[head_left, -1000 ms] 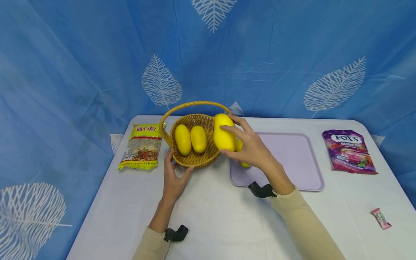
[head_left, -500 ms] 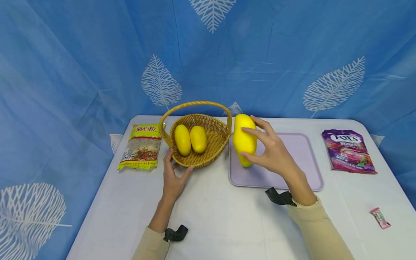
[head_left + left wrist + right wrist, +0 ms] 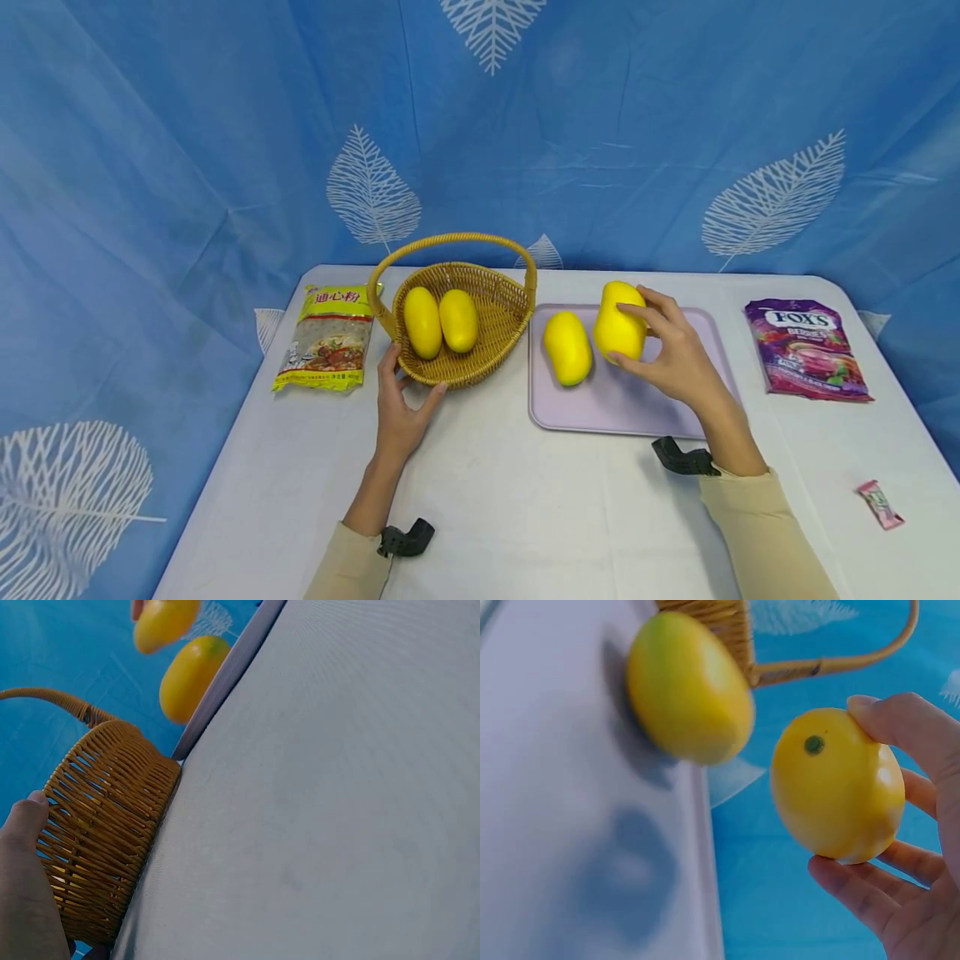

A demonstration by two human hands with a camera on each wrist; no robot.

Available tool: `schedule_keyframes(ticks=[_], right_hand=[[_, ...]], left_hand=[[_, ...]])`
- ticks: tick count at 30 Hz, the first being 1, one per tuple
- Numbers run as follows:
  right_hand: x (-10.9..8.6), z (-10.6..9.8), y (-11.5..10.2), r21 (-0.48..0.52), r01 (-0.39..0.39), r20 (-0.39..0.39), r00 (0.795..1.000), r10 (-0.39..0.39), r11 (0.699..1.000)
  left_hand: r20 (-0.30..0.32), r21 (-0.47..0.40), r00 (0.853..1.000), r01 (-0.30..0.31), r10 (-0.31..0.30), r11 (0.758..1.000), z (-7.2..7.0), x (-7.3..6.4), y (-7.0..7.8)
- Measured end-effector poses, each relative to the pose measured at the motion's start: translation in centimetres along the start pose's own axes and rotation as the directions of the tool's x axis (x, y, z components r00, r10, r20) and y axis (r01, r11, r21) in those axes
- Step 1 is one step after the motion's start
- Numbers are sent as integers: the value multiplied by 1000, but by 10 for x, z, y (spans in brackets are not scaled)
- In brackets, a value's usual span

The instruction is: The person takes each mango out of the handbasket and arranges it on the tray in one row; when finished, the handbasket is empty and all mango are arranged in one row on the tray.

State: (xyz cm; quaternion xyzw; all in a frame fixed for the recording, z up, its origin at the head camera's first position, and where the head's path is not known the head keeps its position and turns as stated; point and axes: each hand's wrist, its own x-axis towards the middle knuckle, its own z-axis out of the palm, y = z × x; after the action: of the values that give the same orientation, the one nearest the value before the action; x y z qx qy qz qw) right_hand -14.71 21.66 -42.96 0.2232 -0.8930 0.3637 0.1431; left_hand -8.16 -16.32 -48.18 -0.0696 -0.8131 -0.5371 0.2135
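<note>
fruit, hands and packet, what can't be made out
Fruits in the basket: left wrist view, nearly all hidden behind its weave.
Left hand: head view, some fingers behind the basket.
Held fruit: left wrist view, cut off by the top edge.
Right hand: right wrist view, cut off by right edge.
Packet: head view, print too small.

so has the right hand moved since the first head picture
Yes, to the right: the right hand has moved away from the basket, farther over the tray.
</note>
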Motion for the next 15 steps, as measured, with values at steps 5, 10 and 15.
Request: schedule_keyframes(ticks=[5,10,15], right_hand=[[-7,4,15,3,-36,54,998,36,999],[-9,10,25,29,-64,92,994,62,998],[-10,15,31,26,-97,139,986,93,995]], left_hand=[[5,13,1000,-2,2,1000,-1,0,2],[9,20,1000,9,-9,1000,-1,1,3],[10,14,1000,20,-21,1000,-1,0,2]])
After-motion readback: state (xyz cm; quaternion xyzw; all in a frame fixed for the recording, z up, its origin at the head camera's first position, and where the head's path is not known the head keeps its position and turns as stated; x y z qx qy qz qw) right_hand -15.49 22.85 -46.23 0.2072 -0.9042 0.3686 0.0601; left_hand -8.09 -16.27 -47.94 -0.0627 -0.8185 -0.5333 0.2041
